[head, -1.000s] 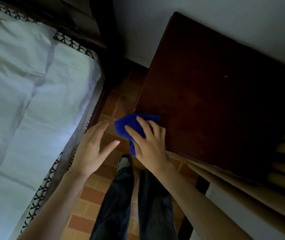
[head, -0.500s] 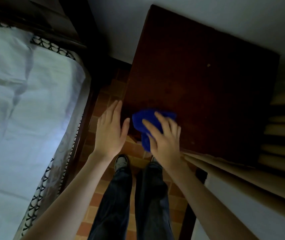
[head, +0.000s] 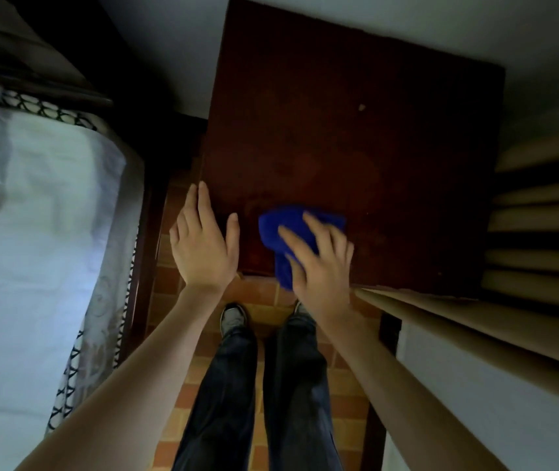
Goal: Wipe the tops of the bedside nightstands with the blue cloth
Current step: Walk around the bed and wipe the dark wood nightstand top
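A dark brown wooden nightstand [head: 356, 137] stands against the wall, its square top filling the upper middle of the head view. A crumpled blue cloth [head: 283, 232] lies on the top near its front edge, part of it hanging over the edge. My right hand [head: 319, 263] presses flat on the cloth, fingers spread and slightly blurred. My left hand [head: 203, 246] rests open on the nightstand's front left corner, fingers together, thumb apart, holding nothing.
A bed with a white sheet [head: 33, 249] and patterned trim lies at the left, its dark frame close to the nightstand. A louvred wooden shutter [head: 539, 232] juts in at the right. My legs and shoes [head: 234, 317] stand on a terracotta tile floor.
My right hand has slid the blue cloth from the front left corner further onto the top, rightward. My left hand has come up from beside the bed to the nightstand's left corner.
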